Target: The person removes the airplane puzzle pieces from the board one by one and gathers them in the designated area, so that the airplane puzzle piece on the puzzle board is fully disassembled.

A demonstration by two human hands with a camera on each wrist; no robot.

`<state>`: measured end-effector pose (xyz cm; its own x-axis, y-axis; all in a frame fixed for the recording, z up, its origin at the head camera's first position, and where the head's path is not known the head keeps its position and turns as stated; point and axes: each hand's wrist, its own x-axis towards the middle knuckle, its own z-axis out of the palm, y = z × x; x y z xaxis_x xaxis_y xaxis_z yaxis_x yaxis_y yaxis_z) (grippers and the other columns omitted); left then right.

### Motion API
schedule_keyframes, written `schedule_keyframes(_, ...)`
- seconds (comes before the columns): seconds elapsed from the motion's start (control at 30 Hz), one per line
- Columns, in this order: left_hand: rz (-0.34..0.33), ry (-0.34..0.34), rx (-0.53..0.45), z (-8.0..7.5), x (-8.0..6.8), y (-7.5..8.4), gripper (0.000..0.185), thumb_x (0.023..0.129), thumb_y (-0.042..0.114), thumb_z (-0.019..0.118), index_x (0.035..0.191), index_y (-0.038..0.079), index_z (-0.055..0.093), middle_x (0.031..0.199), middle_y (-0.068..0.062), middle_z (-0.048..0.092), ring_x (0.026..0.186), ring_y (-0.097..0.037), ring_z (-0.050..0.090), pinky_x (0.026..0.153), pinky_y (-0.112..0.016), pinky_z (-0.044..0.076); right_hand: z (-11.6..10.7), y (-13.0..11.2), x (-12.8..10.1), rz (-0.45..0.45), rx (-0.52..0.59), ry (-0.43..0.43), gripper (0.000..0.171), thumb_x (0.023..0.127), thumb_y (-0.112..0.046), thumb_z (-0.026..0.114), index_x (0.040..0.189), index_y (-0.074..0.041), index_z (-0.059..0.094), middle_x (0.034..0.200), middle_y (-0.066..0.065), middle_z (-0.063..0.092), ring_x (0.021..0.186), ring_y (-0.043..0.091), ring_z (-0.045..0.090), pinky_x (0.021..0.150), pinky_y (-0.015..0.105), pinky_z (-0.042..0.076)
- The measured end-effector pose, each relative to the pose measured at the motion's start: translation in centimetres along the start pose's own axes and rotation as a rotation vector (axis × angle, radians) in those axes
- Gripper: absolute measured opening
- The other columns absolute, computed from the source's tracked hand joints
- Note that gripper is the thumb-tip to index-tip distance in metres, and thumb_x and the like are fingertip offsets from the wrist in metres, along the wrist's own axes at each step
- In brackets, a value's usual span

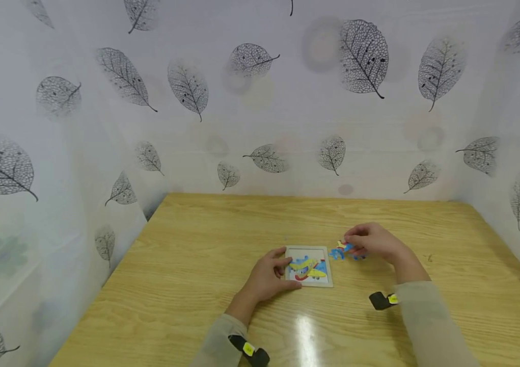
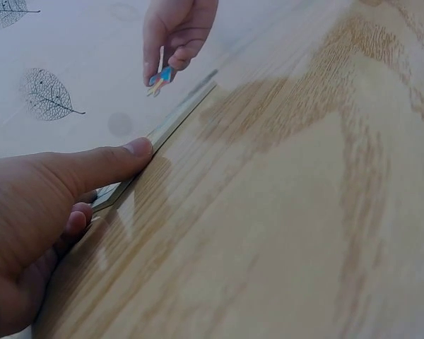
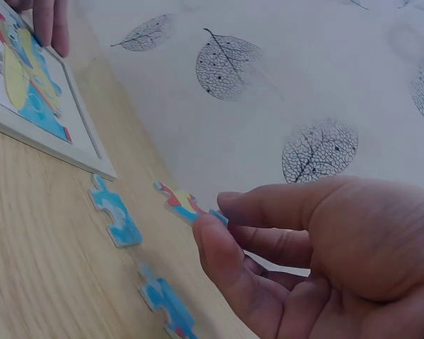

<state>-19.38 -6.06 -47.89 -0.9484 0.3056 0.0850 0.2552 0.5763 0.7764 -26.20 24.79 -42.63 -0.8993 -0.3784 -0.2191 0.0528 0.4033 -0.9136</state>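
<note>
So, my right hand (image 1: 374, 240) has the piece (image 3: 180, 203) pinched by one end, its red, yellow and blue print sticking out past the fingertips. It is up off the table (image 1: 195, 285), to the right of the frame (image 1: 330, 267). My left hand (image 1: 266, 275) holds the frame by its near left corner, thumb on the near edge, the other fingers spread at the left side. That brace suits what I take to be the step: fitting the piece beside the yellow plane (image 1: 306, 268), which lies inside with bare white board around part of it.

To do this well, I should level the piece before it crosses the rim and match its red and yellow to the plane's edges. Then it ought to go straight down, knob over notch, with one fingertip pressing; sliding it in sideways could lift its neighbours. The left hand should hold firm but leave the bare patch free. One blue piece (image 3: 126, 232) lies just beside the frame and a second piece (image 3: 171, 308) farther off, so my knuckles should pass high enough not to drag them.
</note>
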Motion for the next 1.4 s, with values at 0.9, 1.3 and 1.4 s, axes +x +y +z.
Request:
schedule_keyframes(0.9, 0.006, -0.002, 0.000, 0.1, 0.1, -0.3, 0.072, 0.064, 0.045, 0.081, 0.123, 0.009, 0.059, 0.143, 0.000, 0.038, 0.080, -0.006, 0.049, 0.068, -0.019, 0.044, -5.5, 3.7, -2.2, 0.075, 0.016, 0.052, 0.042, 0.090, -0.020, 0.061, 0.117, 0.010, 0.050, 0.101, 0.013, 0.060, 0.082, 0.019, 0.061, 0.073, 0.033, 0.052)
schedule_keyframes(1.3, 0.015, 0.000, -0.002, 0.1, 0.2, -0.2, 0.072, 0.064, 0.045, 0.081, 0.123, 0.009, 0.060, 0.143, -0.001, 0.038, 0.080, -0.007, 0.049, 0.067, -0.020, 0.044, -5.5, 4.2, -2.7, 0.140, -0.099, 0.058, 0.035, 0.081, -0.014, 0.071, 0.103, 0.010, 0.057, 0.086, 0.005, 0.064, 0.071, 0.013, 0.061, 0.063, 0.029, 0.052)
schedule_keyframes(1.4, 0.016, 0.008, -0.005, 0.2, 0.2, -0.3, 0.072, 0.063, 0.046, 0.081, 0.122, 0.009, 0.060, 0.142, -0.001, 0.039, 0.079, -0.006, 0.049, 0.067, -0.020, 0.044, -5.3, 4.1, -2.6, 0.138, -0.148, 0.067, 0.035, 0.079, -0.015, 0.073, 0.101, 0.009, 0.058, 0.082, 0.004, 0.063, 0.068, 0.012, 0.060, 0.062, 0.028, 0.052)
